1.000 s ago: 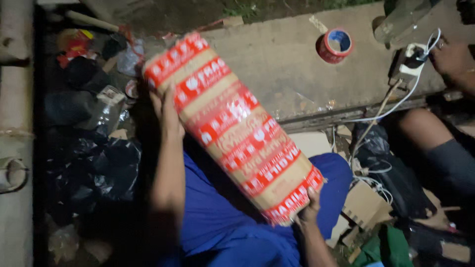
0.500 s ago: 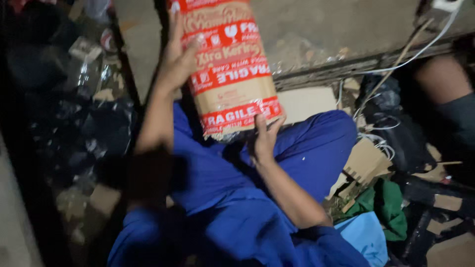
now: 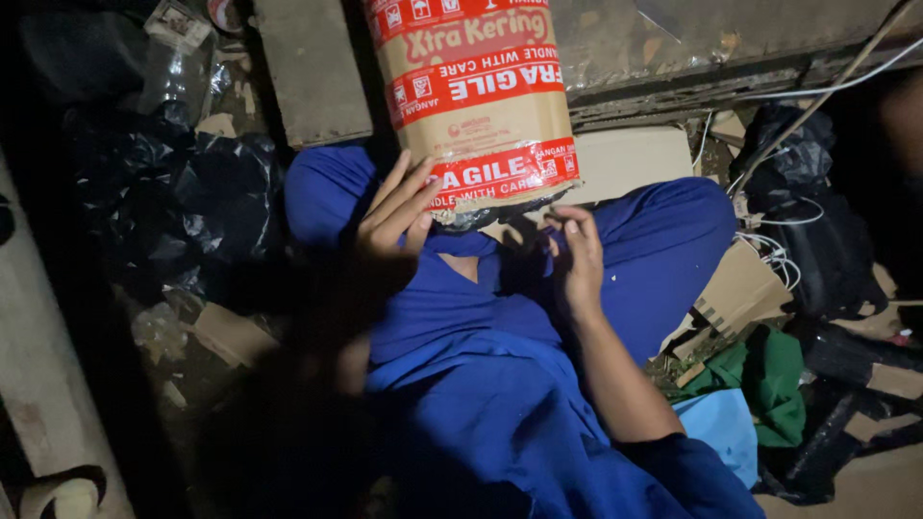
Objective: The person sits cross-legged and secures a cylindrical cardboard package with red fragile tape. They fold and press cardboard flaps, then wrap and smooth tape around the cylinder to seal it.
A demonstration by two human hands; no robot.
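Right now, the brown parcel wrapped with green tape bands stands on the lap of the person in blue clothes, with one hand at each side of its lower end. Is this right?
Not quite: the head view shows the tape bands on the brown parcel are red, not green. The rest holds: it stands on the lap of the person in blue clothes, with the left hand and the right hand at either side of its lower end.

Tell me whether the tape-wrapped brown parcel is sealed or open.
Sealed: red tape bands wrap the brown cardboard parcel; black plastic covers its near end.

parcel [image 3: 476,106] now upright, both hands' grip released, fingers spread
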